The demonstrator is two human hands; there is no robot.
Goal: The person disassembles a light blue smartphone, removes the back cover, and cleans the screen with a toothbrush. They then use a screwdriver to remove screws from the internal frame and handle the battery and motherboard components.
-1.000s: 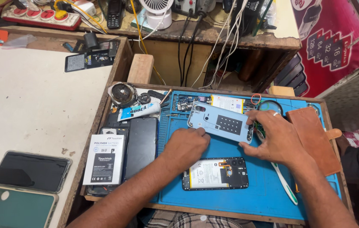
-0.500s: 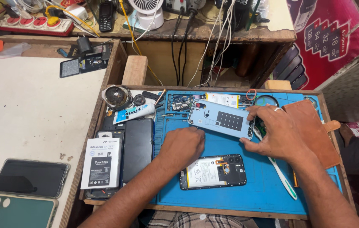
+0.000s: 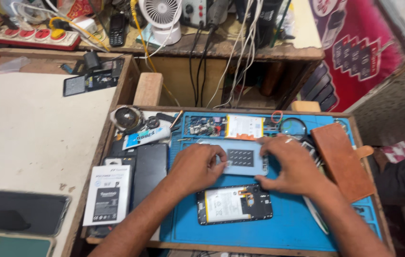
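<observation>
A light blue phone back cover (image 3: 240, 157) lies flat on the blue work mat (image 3: 278, 228), inner side up with a dark square patch in its middle. My left hand (image 3: 197, 166) grips its left end, and its right end is held by my right hand (image 3: 290, 164). Just in front of both hands lies an opened phone (image 3: 234, 203) with its white battery and dark board showing.
Behind the cover lie a circuit board (image 3: 201, 126), a white battery (image 3: 244, 126) and a magnifying glass (image 3: 293, 127). A brown leather case (image 3: 343, 159) sits right. Left of the mat are a black phone (image 3: 149, 171), a white battery pack (image 3: 108, 194) and a tube (image 3: 146, 137). A fan (image 3: 162, 19) stands behind.
My left hand moved up from beside the opened phone to the left end of the blue cover. The cover now lies level between both hands. The view has shifted slightly.
</observation>
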